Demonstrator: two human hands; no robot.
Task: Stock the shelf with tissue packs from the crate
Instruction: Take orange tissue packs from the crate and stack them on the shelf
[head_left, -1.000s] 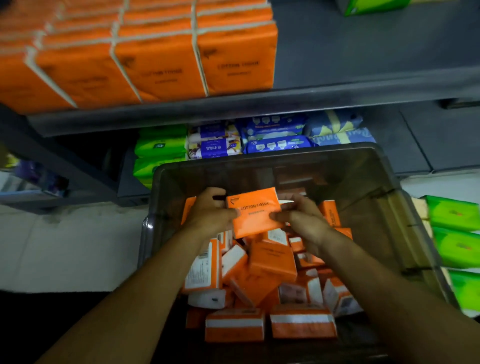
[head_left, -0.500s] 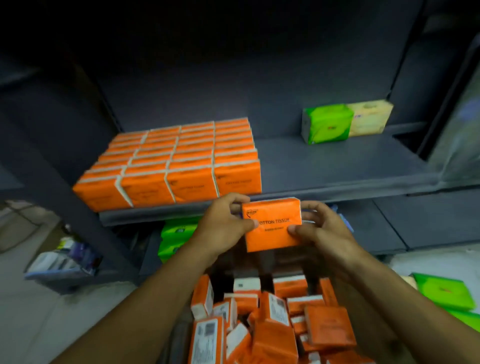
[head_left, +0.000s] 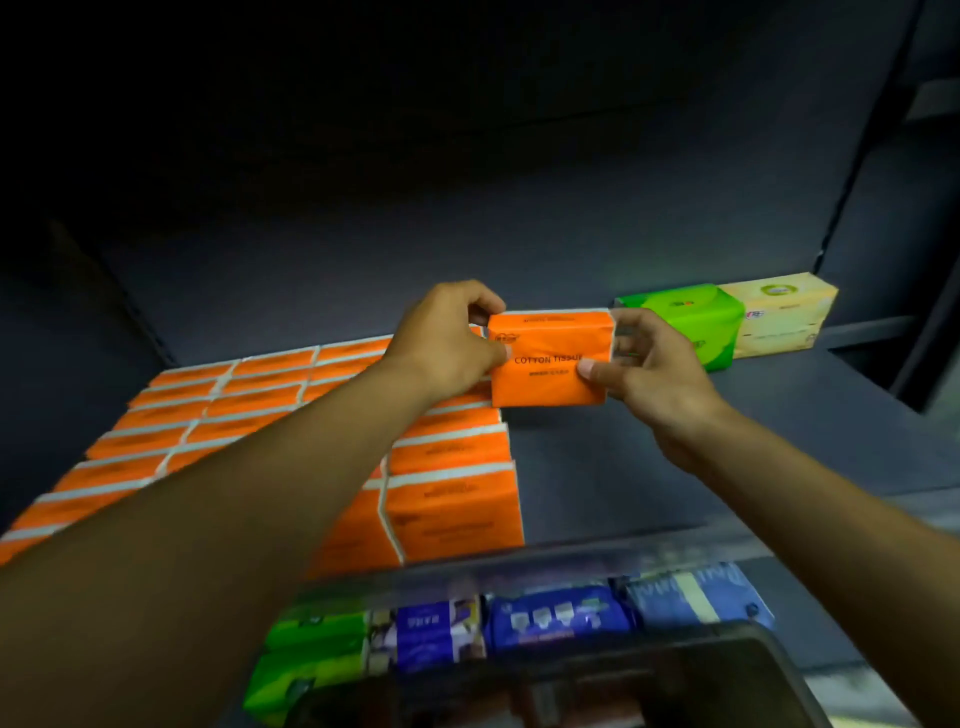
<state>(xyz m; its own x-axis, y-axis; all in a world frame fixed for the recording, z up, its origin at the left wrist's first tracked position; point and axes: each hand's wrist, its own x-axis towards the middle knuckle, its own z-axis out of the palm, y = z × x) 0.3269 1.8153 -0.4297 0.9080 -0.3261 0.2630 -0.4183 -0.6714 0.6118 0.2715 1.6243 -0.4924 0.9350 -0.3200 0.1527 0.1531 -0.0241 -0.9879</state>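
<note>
An orange tissue pack marked COTTON TISSUE is held upright over the dark grey shelf, at the far right end of the orange rows. My left hand grips its left end and my right hand pinches its right end. Several rows of identical orange packs stand on the shelf's left half, partly hidden by my left forearm. The crate's dark rim shows at the bottom edge; its contents are out of sight.
A green tissue pack and a pale yellow one sit at the shelf's back right. Bare shelf lies right of the orange rows. On the lower shelf are green packs and blue packs.
Both hands lifted the orange pack out of the crate and carried it up and forward onto the shelf level. The view rose from the crate to the shelf.
</note>
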